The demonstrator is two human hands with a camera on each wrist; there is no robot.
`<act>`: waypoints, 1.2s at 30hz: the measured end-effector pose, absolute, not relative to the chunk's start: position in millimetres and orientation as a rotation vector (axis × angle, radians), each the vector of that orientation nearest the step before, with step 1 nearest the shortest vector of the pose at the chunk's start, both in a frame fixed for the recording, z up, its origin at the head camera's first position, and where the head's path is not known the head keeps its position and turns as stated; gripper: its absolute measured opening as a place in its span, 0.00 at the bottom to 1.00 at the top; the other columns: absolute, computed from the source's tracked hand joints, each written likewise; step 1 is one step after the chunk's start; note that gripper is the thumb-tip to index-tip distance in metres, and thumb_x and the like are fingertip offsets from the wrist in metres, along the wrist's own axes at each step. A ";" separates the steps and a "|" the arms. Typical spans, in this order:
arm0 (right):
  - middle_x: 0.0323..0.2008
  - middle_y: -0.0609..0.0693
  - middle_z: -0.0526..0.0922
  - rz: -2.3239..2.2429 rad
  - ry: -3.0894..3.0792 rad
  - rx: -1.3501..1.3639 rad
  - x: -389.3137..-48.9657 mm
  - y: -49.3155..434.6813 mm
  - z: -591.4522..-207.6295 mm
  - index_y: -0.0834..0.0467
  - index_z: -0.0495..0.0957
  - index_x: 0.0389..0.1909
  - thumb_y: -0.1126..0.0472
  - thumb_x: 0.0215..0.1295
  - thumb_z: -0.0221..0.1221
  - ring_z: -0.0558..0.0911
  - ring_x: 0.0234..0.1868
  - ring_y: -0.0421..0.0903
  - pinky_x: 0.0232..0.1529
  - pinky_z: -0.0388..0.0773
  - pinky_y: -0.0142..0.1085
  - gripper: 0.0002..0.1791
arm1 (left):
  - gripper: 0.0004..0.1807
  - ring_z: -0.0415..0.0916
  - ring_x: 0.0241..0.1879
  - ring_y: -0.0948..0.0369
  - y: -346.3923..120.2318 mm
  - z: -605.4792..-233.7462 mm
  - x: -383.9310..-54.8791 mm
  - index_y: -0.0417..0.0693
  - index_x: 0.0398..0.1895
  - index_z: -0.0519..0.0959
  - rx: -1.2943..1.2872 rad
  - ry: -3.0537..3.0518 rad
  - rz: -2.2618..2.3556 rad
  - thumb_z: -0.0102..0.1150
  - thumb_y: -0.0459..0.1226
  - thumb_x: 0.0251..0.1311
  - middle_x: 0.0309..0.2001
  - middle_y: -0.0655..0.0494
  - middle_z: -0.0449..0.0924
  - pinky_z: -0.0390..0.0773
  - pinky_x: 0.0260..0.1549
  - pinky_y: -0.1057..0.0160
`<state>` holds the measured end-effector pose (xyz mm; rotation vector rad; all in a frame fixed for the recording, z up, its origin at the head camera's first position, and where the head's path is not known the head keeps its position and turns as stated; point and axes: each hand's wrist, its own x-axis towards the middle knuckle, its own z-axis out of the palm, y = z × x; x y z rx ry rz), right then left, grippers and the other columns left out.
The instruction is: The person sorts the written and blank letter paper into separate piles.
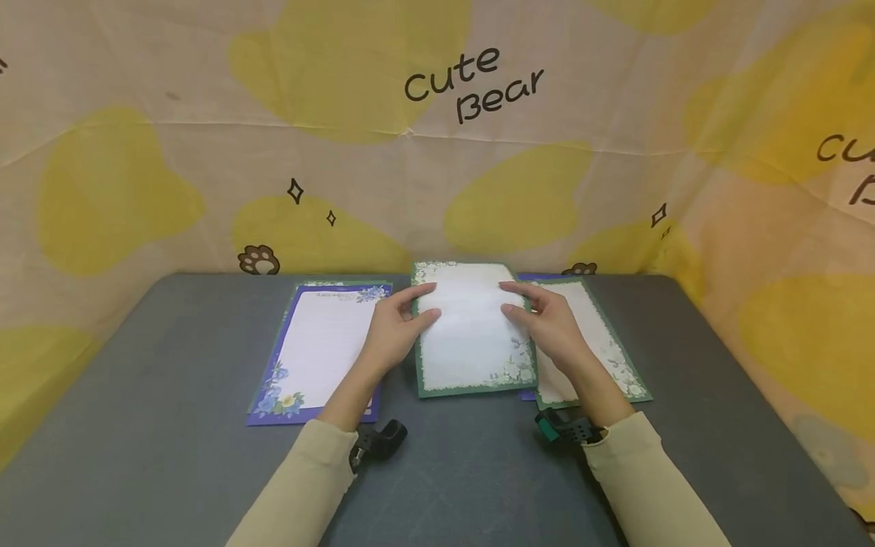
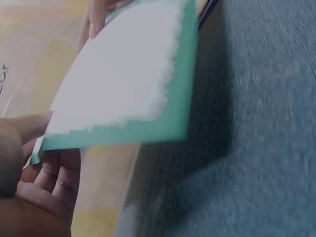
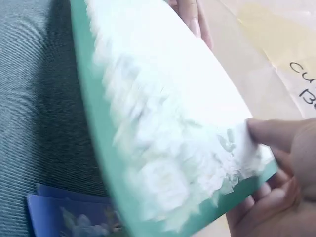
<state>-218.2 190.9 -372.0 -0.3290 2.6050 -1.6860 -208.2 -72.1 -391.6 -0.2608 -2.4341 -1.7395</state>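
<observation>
Both hands hold up a sheet of green-bordered floral paper (image 1: 472, 334) by its two side edges. My left hand (image 1: 396, 323) pinches the left edge, thumb on the white face and fingers behind, as the left wrist view shows. On the opposite edge my right hand (image 1: 550, 323) pinches likewise, its thumb (image 3: 276, 133) lying over the printed flowers. The sheet is raised above the table, and its shadow (image 2: 212, 118) falls on the surface beneath. White flowers fill its lower right corner.
To the left lies a purple-bordered floral sheet (image 1: 328, 357) with a green-edged one peeking out behind. At the right another green-bordered sheet (image 1: 581, 342) overlaps purple sheets (image 3: 74, 212). The grey table (image 1: 465, 479) ends at a yellow patterned cloth (image 1: 410, 190).
</observation>
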 end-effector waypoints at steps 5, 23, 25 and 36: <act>0.74 0.51 0.69 -1.684 2.675 -0.261 -216.1 195.6 -365.4 0.51 0.75 0.68 0.57 0.69 0.64 0.79 0.63 0.54 0.61 0.80 0.48 0.26 | 0.28 0.48 0.11 0.67 -68.0 -384.9 -205.2 0.56 0.68 0.76 -0.302 -2.440 -1.753 0.66 0.35 0.64 0.26 0.60 0.75 0.56 0.12 0.71; 0.51 0.54 0.87 -1.705 2.965 -0.206 -206.0 247.6 -336.5 0.56 0.81 0.61 0.62 0.66 0.67 0.72 0.18 0.33 0.22 0.70 0.27 0.22 | 0.26 0.73 0.30 0.61 -6.6 -363.1 -212.4 0.44 0.62 0.81 -0.263 -2.343 -1.614 0.70 0.30 0.58 0.65 0.47 0.77 0.73 0.27 0.69; 0.34 0.54 0.89 -1.609 3.060 -0.213 -205.6 257.0 -334.4 0.56 0.82 0.60 0.61 0.65 0.67 0.74 0.19 0.34 0.21 0.71 0.27 0.22 | 0.26 0.74 0.31 0.62 6.4 -362.2 -213.5 0.43 0.62 0.80 -0.250 -2.351 -1.616 0.70 0.30 0.58 0.64 0.47 0.78 0.74 0.27 0.71; 0.48 0.68 0.86 -1.188 3.230 -0.142 -204.1 296.3 -327.1 0.59 0.81 0.61 0.63 0.67 0.63 0.84 0.45 0.62 0.30 0.74 0.24 0.21 | 0.32 0.72 0.29 0.66 58.5 -378.4 -213.8 0.43 0.69 0.74 -0.273 -2.463 -1.678 0.68 0.30 0.60 0.70 0.45 0.72 0.74 0.26 0.73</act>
